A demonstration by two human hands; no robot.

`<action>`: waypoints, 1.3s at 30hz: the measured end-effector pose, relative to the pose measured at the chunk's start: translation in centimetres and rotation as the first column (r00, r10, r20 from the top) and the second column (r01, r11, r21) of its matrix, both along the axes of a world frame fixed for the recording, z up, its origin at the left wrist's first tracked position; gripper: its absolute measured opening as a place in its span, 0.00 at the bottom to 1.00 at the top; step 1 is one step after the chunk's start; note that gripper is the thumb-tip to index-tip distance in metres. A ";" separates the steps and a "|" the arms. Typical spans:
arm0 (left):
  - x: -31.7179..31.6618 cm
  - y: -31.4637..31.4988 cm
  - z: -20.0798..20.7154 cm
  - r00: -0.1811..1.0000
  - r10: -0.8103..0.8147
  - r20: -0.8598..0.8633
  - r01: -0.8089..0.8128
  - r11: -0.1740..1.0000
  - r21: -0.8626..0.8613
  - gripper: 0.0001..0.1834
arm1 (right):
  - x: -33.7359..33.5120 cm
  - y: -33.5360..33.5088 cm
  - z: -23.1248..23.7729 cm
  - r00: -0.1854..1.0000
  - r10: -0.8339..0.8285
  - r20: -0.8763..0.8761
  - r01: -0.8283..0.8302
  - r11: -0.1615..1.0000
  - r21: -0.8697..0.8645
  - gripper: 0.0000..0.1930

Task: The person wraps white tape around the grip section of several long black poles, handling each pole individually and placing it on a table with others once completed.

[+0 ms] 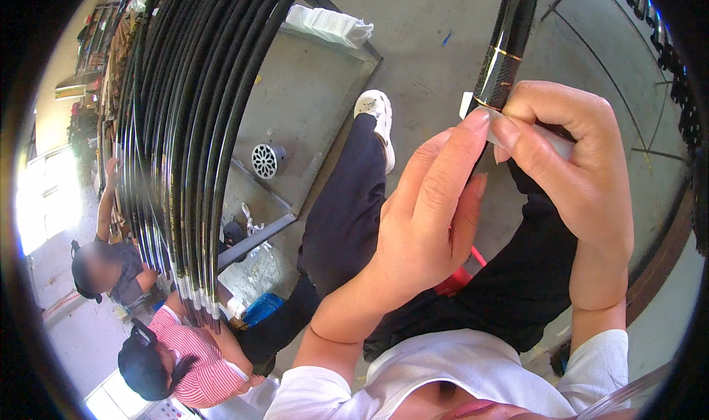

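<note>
In front of me a glossy black pole point(502, 43) with thin gold rings comes in from the top edge, and its lower end runs into my hands. My left hand point(425, 213) is closed around that end, thumb and fingertips pressed near the lowest gold ring. Against the pole, my right hand point(572, 150) pinches a whitish strip point(554, 141) between thumb and bent forefinger. The fingertips of both hands almost meet there. A small white tab point(466, 104) sticks out at the pole's left side. My fingers hide most of the strip and the pole's end.
Many black poles point(192, 117) lean in a row at the left. Beside them is a metal frame table point(310, 124) with folded white cloth point(325, 25). Two people, one in a striped shirt point(199, 353), are at lower left. A red object point(454, 281) shows below my left hand.
</note>
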State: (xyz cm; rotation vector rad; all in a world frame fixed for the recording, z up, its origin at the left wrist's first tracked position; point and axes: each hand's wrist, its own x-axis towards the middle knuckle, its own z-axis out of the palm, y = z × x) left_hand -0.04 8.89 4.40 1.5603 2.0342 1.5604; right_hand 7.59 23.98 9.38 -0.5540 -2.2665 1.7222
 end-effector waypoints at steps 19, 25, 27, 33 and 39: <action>0.1 -0.1 -0.1 0.999 -0.011 0.030 0.011 1.000 0.002 0.30 | 0.1 0.2 -0.2 1.000 0.020 -0.008 -0.020 1.000 -0.005 0.08; 0.1 -0.2 0.0 0.997 -0.028 0.065 0.029 1.000 -0.010 0.30 | 0.0 0.2 0.0 1.000 0.020 0.011 -0.020 1.000 -0.018 0.08; 0.2 -0.1 0.0 0.999 0.006 0.050 -0.007 1.000 0.010 0.30 | 0.1 0.2 0.0 1.000 0.025 0.008 -0.025 1.000 -0.010 0.08; 0.4 0.1 0.6 0.990 0.059 0.129 -0.061 0.998 0.012 0.30 | 0.2 0.3 0.1 0.999 0.035 0.018 -0.035 0.999 0.019 0.09; 0.6 -0.6 0.9 0.778 0.009 0.628 -0.049 0.998 0.046 0.31 | 0.5 1.5 -0.7 0.999 0.036 0.039 -0.041 0.992 0.118 0.14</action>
